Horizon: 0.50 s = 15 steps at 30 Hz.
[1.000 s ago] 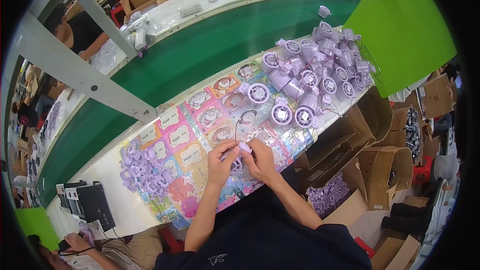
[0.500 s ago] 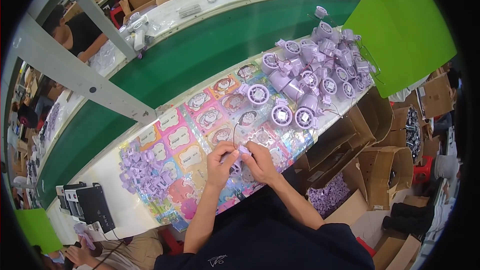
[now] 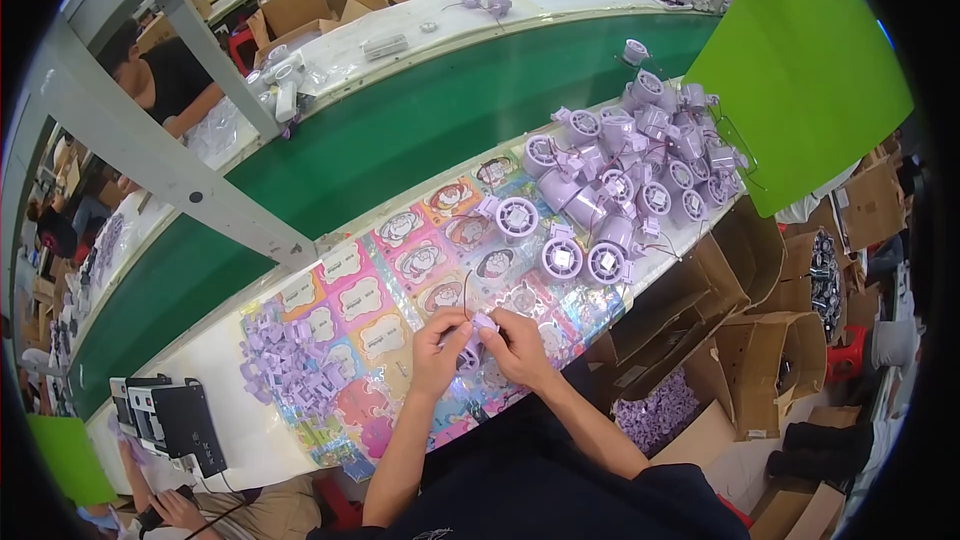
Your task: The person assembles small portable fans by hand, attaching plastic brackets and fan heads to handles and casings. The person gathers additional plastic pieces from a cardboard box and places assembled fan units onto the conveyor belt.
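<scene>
Between both hands, over the sticker-covered bench, is a lilac fan housing with a thin wire rising from it. My left hand grips its left side, thumb and fingers pressed together. My right hand pinches a small lilac piece at its top; the fingers hide most of that piece. Beyond my hands, several round lilac fan housings stand with their grilles up, beside a big heap of the same housings. To the left is a pile of small lilac plastic parts.
A green conveyor belt runs behind the bench, with a grey metal post at left. A black device stands at the left end. Cardboard boxes and a box of lilac parts are at right. Another person's hand is lower left.
The view has tilted, so the scene sits slightly lower. My hands keep hold of the housing and small piece with little change. At lower left, the other person's arm has moved.
</scene>
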Each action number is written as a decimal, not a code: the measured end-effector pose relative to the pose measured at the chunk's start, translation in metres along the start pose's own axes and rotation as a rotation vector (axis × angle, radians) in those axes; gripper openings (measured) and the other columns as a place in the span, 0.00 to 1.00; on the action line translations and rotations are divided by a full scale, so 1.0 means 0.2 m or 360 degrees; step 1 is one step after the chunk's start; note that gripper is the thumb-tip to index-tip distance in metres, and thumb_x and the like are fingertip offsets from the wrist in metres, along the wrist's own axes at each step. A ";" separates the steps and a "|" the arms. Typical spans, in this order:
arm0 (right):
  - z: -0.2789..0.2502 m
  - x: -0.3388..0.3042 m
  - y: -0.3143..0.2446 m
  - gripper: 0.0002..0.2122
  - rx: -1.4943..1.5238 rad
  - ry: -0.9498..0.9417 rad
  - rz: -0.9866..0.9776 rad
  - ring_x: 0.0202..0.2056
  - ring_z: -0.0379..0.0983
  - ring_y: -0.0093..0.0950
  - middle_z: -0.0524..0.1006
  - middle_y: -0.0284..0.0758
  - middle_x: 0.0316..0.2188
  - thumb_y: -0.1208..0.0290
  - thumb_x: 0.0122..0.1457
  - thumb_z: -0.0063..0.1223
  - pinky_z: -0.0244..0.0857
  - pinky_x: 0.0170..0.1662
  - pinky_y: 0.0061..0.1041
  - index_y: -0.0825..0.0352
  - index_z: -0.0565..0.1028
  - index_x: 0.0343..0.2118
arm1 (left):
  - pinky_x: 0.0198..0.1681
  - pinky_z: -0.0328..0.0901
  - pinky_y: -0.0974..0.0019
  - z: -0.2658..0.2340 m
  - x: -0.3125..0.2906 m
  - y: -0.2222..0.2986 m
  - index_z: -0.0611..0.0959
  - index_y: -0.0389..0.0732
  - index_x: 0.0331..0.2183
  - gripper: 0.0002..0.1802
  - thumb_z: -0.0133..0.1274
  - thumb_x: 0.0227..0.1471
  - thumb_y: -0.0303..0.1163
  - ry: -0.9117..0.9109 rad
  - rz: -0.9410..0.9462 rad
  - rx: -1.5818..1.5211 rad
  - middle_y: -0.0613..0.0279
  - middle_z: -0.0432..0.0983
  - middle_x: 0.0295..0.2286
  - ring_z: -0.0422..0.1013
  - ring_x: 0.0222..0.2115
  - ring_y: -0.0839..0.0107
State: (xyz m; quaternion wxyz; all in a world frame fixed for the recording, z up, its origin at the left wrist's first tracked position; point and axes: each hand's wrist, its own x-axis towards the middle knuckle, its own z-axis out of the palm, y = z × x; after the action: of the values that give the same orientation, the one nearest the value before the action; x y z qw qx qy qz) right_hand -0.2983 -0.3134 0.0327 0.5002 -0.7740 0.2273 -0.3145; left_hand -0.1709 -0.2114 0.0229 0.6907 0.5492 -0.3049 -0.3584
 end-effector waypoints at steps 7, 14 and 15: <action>0.01 -0.01 0.00 0.11 -0.0027 0.0045 -0.0023 0.19 0.69 0.39 0.71 0.42 0.18 0.65 0.61 0.55 0.60 0.24 0.34 0.69 0.74 0.29 | 0.46 0.65 0.70 0.00 -0.02 -0.02 0.82 0.30 0.37 0.07 0.55 0.58 0.24 0.0020 0.0139 0.0112 0.58 0.77 0.40 0.72 0.41 0.72; 0.01 -0.01 0.00 0.11 -0.0052 0.0031 -0.0014 0.19 0.69 0.39 0.71 0.42 0.18 0.65 0.60 0.56 0.60 0.24 0.34 0.69 0.73 0.28 | 0.47 0.65 0.68 0.00 -0.02 -0.01 0.81 0.31 0.38 0.08 0.56 0.58 0.26 0.0020 0.0178 0.0118 0.57 0.77 0.40 0.72 0.42 0.71; 0.01 0.00 0.00 0.11 -0.0067 0.0048 -0.0018 0.19 0.69 0.39 0.70 0.42 0.17 0.65 0.60 0.56 0.60 0.24 0.34 0.69 0.73 0.28 | 0.47 0.65 0.68 0.00 -0.02 -0.01 0.81 0.31 0.38 0.08 0.56 0.58 0.26 0.0020 0.0179 0.0117 0.57 0.77 0.40 0.72 0.42 0.71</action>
State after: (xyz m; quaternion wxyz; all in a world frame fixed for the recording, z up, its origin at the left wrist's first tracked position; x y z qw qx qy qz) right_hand -0.2975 -0.3117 0.0317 0.4786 -0.7809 0.2369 -0.3241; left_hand -0.1734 -0.2087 0.0203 0.6909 0.5585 -0.3438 -0.3040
